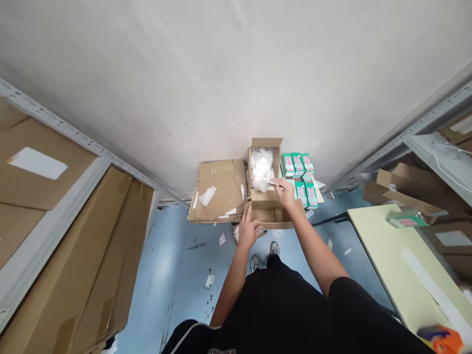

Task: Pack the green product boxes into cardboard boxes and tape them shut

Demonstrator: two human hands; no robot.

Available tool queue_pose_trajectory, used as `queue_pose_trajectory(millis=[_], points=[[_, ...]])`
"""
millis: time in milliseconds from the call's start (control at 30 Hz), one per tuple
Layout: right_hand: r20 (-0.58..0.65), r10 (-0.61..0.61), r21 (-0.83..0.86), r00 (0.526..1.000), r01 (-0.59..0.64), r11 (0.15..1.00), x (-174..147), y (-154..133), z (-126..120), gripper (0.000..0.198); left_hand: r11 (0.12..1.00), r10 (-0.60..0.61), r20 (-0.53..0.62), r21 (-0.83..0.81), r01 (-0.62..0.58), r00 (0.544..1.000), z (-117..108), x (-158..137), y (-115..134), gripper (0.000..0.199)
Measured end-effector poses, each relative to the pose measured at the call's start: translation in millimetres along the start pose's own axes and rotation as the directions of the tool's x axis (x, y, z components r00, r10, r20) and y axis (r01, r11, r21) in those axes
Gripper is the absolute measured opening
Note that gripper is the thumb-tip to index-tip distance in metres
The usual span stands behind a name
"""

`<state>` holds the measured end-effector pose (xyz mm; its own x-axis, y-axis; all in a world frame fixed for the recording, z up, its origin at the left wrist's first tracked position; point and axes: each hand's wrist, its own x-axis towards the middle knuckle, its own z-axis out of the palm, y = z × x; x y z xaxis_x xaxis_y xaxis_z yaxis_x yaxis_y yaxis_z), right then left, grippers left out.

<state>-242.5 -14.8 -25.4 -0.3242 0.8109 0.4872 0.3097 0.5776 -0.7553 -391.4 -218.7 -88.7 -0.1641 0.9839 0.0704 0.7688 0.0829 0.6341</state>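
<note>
An open cardboard box (271, 225) with a bare brown inside is in front of me. My left hand (249, 228) grips its left wall, thumb toward the near edge. Above the box's far side, my right hand (283, 191) is closed in a pinch on a thin white piece, perhaps paper or plastic film (264, 184); its exact kind is too small to tell. Just behind stands a second open carton (250, 164), filled with crumpled white wrapping (262, 163). Right of it are several green-and-white product boxes (301, 162) with pink pictures, in two groups.
Flattened cardboard (221, 189) is stacked at the left. Shelves with large cartons (106, 246) flank the left side; more open boxes (409, 182) fill the right shelf. A pale yellow table (394, 250) stands at the right. Paper scraps lie on the blue floor (162, 265).
</note>
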Motion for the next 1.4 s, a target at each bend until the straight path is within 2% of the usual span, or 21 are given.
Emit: queue_pose_trajectory(millis=[100,167,233,267,333,367,433,567,667,767,900,1067,1233,1300,1400], points=[[-0.078,0.026,0.020,0.997,-0.024,0.999,-44.3,-18.3,-30.5,0.024,0.999,0.037,-0.004,0.018,-0.037,0.999,3.0,-0.1,5.2,0.009],[-0.044,0.077,0.026,0.996,-0.076,0.997,-72.8,-22.4,-45.8,0.024,0.997,0.066,-0.010,0.037,-0.066,0.998,4.3,0.3,10.6,0.009],[0.120,0.152,0.000,0.981,-0.153,0.988,-95.5,-20.6,-58.5,0.023,0.994,0.098,-0.013,0.051,-0.097,0.995,5.5,1.2,17.9,0.010],[0.223,0.190,-0.020,0.956,-0.190,0.982,-104.1,-18.4,-64.8,0.029,0.992,0.112,-0.008,0.051,-0.112,0.994,6.2,1.8,22.2,0.010],[0.379,0.244,-0.043,0.893,-0.246,0.968,-116.2,-13.5,-79.3,0.052,0.988,0.148,0.024,0.040,-0.149,0.989,8.6,3.4,32.1,0.009],[0.403,0.260,-0.041,0.877,-0.266,0.963,-120.3,-11.2,-88.0,0.061,0.985,0.168,0.044,0.033,-0.169,0.985,10.7,4.2,37.7,0.008],[0.353,0.275,-0.033,0.894,-0.282,0.959,-126.4,-6.8,-109.4,0.064,0.978,0.203,0.078,0.029,-0.206,0.976,17.7,5.5,50.9,0.008],[0.105,0.298,-0.147,0.949,-0.281,0.948,-144.2,5.8,-169.1,0.049,0.965,0.253,0.107,0.039,-0.258,0.962,47.3,9.1,88.2,0.011],[-0.064,0.354,-0.240,0.933,-0.359,0.902,-172.2,21.4,-226.9,0.044,0.944,0.320,0.181,0.019,-0.329,0.930,82.3,15.7,129.4,0.012],[-0.192,0.442,-0.276,0.876,-0.480,0.833,-212.0,40.0,-291.5,0.046,0.911,0.400,0.304,-0.024,-0.413,0.865,125.4,24.4,182.0,0.014],[-0.333,0.552,-0.260,0.765,-0.637,0.725,-274.8,62.5,-379.5,0.050,0.854,0.487,0.425,-0.049,-0.518,0.763,191.5,33.0,261.2,0.015],[-0.544,0.566,-0.218,0.620,-0.755,0.618,-353.7,76.6,-470.2,0.055,0.754,0.566,0.555,-0.049,-0.655,0.610,272.9,39.9,354.9,0.017],[-0.728,0.471,-0.160,0.498,-0.792,0.589,-404.8,82.4,-524.5,0.050,0.664,0.636,0.627,-0.146,-0.733,0.450,343.0,50.8,420.8,0.014],[-0.773,0.439,-0.137,0.458,-0.796,0.590,-413.9,85.8,-537.3,0.049,0.641,0.659,0.643,-0.208,-0.739,0.390,369.0,59.2,438.1,0.016],[-0.792,0.436,-0.114,0.427,-0.805,0.583,-419.5,94.3,-550.0,0.049,0.620,0.681,0.657,-0.281,-0.732,0.325,410.2,76.3,458.5,0.017]])
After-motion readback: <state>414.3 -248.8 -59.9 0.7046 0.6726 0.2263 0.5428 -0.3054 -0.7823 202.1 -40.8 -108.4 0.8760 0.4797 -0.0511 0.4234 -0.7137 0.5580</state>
